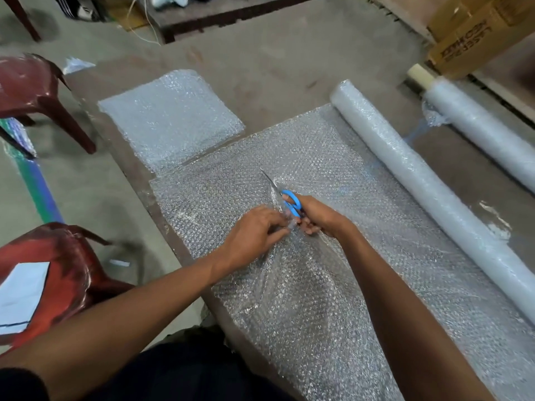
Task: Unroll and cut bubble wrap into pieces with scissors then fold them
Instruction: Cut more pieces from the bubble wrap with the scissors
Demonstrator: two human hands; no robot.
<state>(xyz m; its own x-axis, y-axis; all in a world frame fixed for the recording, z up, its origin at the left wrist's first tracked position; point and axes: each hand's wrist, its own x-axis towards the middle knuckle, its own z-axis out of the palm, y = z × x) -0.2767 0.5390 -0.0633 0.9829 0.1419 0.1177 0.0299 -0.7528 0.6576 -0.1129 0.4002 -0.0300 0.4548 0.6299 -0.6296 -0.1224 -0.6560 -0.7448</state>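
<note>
Hands (285,227) overlapping; scissors (285,199) partly hidden

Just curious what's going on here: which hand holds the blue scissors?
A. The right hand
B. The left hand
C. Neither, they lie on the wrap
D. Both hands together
A: the right hand has its fingers through the blue handles of the scissors, while the left hand pinches the wrap beside them.
</note>
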